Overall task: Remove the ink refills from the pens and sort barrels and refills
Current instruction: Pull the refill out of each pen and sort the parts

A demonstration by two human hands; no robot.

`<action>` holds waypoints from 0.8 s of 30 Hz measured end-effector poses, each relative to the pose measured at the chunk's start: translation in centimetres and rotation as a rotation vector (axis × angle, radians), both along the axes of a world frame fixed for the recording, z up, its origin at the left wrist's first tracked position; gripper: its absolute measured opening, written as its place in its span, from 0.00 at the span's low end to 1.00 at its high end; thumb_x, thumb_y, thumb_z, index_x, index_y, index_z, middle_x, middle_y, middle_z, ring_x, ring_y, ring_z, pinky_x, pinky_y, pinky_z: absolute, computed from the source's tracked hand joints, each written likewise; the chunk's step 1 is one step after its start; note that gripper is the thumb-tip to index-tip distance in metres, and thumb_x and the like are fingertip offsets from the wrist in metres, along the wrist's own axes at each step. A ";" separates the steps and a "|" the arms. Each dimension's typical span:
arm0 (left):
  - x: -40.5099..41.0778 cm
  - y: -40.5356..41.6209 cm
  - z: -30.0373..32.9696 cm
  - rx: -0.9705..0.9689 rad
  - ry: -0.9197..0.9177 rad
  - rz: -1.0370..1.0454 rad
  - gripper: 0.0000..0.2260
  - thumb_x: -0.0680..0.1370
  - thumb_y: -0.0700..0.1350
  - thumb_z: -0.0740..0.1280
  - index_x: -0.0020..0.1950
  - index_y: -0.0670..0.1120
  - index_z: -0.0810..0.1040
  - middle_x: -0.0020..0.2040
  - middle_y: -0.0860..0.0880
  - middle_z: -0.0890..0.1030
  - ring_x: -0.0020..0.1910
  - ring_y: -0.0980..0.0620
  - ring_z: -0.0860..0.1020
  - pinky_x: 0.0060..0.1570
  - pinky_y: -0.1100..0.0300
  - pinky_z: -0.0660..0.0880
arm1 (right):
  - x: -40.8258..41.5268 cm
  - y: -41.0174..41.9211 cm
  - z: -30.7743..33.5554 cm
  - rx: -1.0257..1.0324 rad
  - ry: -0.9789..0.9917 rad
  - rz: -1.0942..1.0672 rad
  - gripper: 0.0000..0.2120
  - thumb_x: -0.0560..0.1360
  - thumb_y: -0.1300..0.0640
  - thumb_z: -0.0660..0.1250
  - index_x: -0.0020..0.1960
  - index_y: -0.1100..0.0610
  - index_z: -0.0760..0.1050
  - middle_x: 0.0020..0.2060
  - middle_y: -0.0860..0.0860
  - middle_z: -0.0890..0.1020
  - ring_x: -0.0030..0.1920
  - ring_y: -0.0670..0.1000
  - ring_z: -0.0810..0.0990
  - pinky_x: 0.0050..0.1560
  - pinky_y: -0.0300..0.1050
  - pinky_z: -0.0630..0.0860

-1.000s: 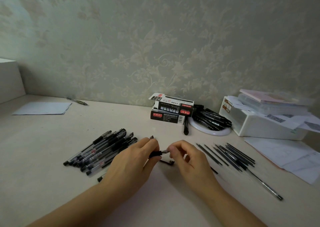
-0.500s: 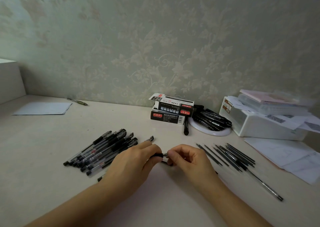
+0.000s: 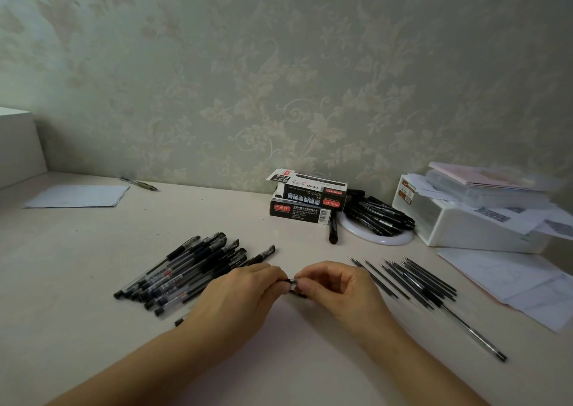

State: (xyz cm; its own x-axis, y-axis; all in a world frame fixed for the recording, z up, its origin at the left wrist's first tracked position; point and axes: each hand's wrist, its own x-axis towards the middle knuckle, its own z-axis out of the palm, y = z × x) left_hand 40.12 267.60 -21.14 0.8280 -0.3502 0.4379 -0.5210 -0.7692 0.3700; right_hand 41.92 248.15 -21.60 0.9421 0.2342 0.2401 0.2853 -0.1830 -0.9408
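While both forearms reach in from the near edge of the pale counter (image 3: 77, 328), the left hand (image 3: 238, 300) and right hand (image 3: 338, 294) meet at its middle, fingers curled, pinching between them a short dark pen (image 3: 292, 281) of which only a sliver shows. A second ago more of that black piece lay exposed between the fingertips; the hands have since closed together and nearly hide it. Another small dark part (image 3: 299, 294) lies on the counter just under the right fingers, too covered to identify.

Left of the hands lies a heap of pens (image 3: 183, 274), clear-bodied with black caps and grips, roughly a dozen, overlapping too much for an exact count; it looks unchanged. Right of the hands lies a fan of thin black ink refills (image 3: 409, 277), about ten, with one longer refill (image 3: 471, 332) stretching out toward the near right.

Farther back, two pen boxes (image 3: 307, 202) are stacked, the upper one with its flap open. One black pen (image 3: 333, 230) lies just in front of them. Beside the boxes a white round dish (image 3: 384, 239) carries a bundle of black pens (image 3: 379, 215). A white bin (image 3: 471, 227) topped with papers stands at the right, loose sheets (image 3: 508, 275) before it. At the far left lie a paper sheet (image 3: 77, 196) and a single pen (image 3: 139, 184) near the patterned wall (image 3: 279, 64).
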 end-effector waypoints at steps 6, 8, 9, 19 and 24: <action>0.0 -0.2 -0.2 -0.013 -0.023 -0.014 0.11 0.81 0.57 0.54 0.52 0.57 0.74 0.44 0.59 0.75 0.42 0.58 0.74 0.37 0.58 0.72 | 0.0 0.3 -0.2 -0.069 -0.033 -0.094 0.07 0.72 0.45 0.73 0.46 0.46 0.81 0.43 0.45 0.84 0.44 0.47 0.81 0.46 0.38 0.77; 0.0 -0.2 -0.3 -0.014 -0.023 -0.016 0.11 0.81 0.57 0.54 0.52 0.57 0.74 0.44 0.59 0.75 0.41 0.57 0.74 0.37 0.58 0.72 | 0.1 0.4 -0.3 -0.124 -0.053 -0.092 0.08 0.73 0.44 0.71 0.42 0.48 0.81 0.38 0.47 0.84 0.40 0.45 0.81 0.46 0.43 0.77; 0.0 -0.1 -0.3 -0.013 -0.023 -0.012 0.11 0.81 0.57 0.54 0.52 0.57 0.74 0.44 0.59 0.75 0.41 0.57 0.74 0.37 0.58 0.72 | 0.1 0.4 -0.4 -0.137 -0.059 -0.081 0.06 0.74 0.47 0.72 0.42 0.48 0.81 0.37 0.47 0.84 0.39 0.45 0.80 0.47 0.46 0.77; 0.1 -0.1 -0.4 -0.044 -0.009 0.002 0.10 0.81 0.56 0.56 0.50 0.56 0.75 0.42 0.59 0.75 0.40 0.58 0.73 0.36 0.61 0.70 | 0.4 0.4 -0.5 -0.098 -0.054 -0.092 0.09 0.71 0.41 0.70 0.43 0.46 0.82 0.40 0.46 0.85 0.42 0.47 0.81 0.47 0.41 0.76; 0.1 0.0 -0.5 -0.044 -0.007 0.013 0.10 0.81 0.56 0.56 0.50 0.56 0.75 0.43 0.59 0.75 0.41 0.58 0.74 0.37 0.60 0.71 | 0.3 0.0 -0.3 -0.115 -0.042 -0.041 0.09 0.74 0.57 0.73 0.46 0.43 0.82 0.45 0.43 0.85 0.43 0.45 0.80 0.47 0.37 0.77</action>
State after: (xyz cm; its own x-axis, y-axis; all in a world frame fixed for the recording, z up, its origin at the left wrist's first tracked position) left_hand 40.26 267.61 -21.63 0.8293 -0.3201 0.4581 -0.5139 -0.7588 0.4002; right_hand 42.24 248.18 -21.95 0.9411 0.2236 0.2536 0.3142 -0.3014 -0.9003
